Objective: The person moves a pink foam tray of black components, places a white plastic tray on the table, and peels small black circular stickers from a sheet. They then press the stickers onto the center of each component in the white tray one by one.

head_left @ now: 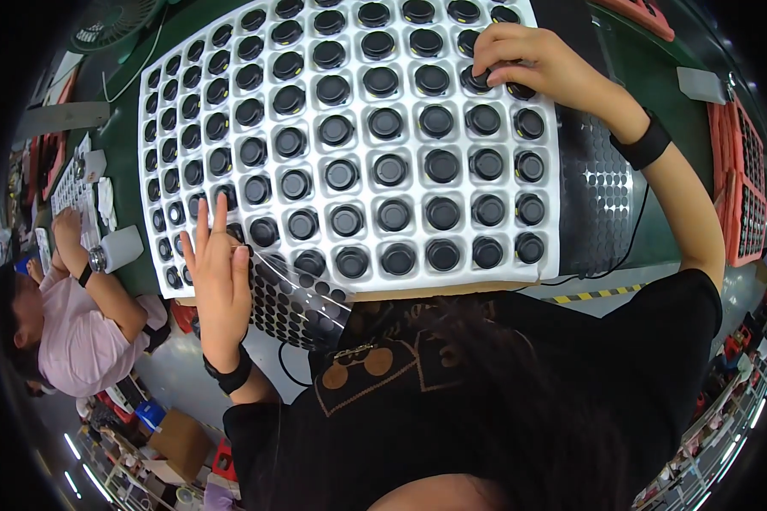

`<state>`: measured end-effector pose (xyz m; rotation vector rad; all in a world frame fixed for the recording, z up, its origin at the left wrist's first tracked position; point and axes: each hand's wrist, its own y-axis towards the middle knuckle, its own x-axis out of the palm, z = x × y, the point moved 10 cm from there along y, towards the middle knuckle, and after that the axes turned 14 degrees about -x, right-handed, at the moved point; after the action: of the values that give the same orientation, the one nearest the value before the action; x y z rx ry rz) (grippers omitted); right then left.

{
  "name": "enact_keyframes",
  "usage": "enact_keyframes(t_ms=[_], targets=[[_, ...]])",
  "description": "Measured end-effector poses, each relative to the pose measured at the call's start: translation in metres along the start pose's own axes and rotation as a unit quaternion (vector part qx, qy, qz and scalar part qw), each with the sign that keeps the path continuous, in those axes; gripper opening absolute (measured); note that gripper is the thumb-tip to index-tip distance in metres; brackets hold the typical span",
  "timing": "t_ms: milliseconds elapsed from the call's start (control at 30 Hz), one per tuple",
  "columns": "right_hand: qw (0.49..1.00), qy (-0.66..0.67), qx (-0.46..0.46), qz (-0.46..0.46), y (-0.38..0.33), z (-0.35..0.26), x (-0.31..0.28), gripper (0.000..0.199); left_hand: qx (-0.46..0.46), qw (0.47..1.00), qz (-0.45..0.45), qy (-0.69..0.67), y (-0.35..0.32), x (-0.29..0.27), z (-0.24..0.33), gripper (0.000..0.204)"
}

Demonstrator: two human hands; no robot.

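Note:
A large white molded tray [366, 146] lies before me, with black round parts [441, 165] in its pockets. At the tray's upper right, my right hand [528, 61] has its thumb and fingers bent together on one black round part [479, 78] in its pocket; whether anything small is between the fingertips is hidden. My left hand [220, 271] is at the tray's lower left, several fingers stretched out over it. Its thumb side holds a clear sheet of black round stickers [300, 300], which curves down past the tray's near edge.
Another sheet of black dots [601, 179] lies right of the tray, beside a black cable [635, 226]. Red-orange trays [733, 187] stand at the far right. A fan [111, 24] is at the upper left. On the left a co-worker [94, 332] in pink sits at the green table [126, 162].

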<state>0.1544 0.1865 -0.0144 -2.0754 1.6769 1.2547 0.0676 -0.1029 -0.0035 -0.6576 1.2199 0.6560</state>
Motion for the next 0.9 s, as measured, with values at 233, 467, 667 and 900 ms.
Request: enact_keyframes(t_ms=[233,467,667,900], targets=[[0.997,-0.019,-0.071,-0.033,-0.001,0.003,0.001,0.017,0.170,0.981,-0.085,-0.031,0.016,-0.023,0.088,0.017],[0.961,-0.046,-0.267,-0.062,0.017,-0.028,-0.001,0.017,0.348,0.930,-0.113,-0.019,0.030,0.007,0.182,0.014],[0.887,-0.080,-0.455,-0.011,0.000,-0.039,-0.001,0.019,0.378,0.924,-0.051,-0.025,0.046,0.044,0.209,0.014],[0.890,-0.087,-0.446,-0.025,0.005,-0.042,-0.001,0.018,0.357,0.934,-0.002,-0.019,0.055,0.055,0.211,0.017]])
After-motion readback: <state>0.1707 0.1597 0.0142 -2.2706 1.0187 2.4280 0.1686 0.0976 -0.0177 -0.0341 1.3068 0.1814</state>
